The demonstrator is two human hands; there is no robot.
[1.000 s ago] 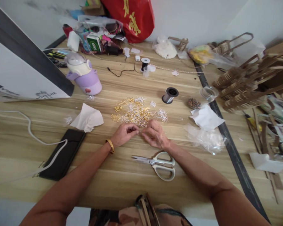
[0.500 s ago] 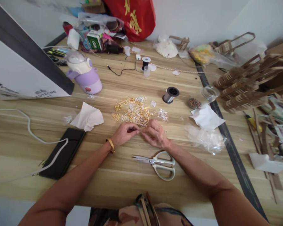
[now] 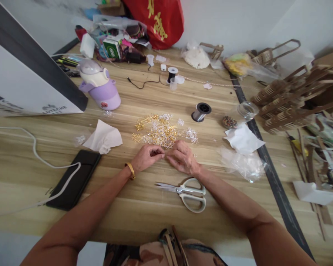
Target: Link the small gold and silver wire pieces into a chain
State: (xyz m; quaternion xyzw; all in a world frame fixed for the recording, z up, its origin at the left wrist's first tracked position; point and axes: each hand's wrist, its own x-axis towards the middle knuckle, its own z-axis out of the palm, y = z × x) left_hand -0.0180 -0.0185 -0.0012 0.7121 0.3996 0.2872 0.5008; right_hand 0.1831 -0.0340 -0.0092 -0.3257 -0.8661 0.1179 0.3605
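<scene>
My left hand [image 3: 146, 156] and my right hand [image 3: 182, 157] meet fingertip to fingertip on the wooden table [image 3: 144, 207], both pinched shut on something too small to make out. A gold bangle sits on my left wrist. Just beyond the fingers lies a heap of small gold and silver findings [image 3: 158, 131]. White-handled scissors [image 3: 184, 191] lie shut on the table right below my right wrist.
A black phone [image 3: 73, 181] with a white cable [image 3: 36, 157], a crumpled tissue [image 3: 104, 137], a purple bottle [image 3: 101, 88], a wire spool [image 3: 200, 111], a bead jar [image 3: 245, 109] and plastic bags [image 3: 241, 162] surround the hands. Wooden baskets [image 3: 288, 99] crowd the right. Clutter lines the back.
</scene>
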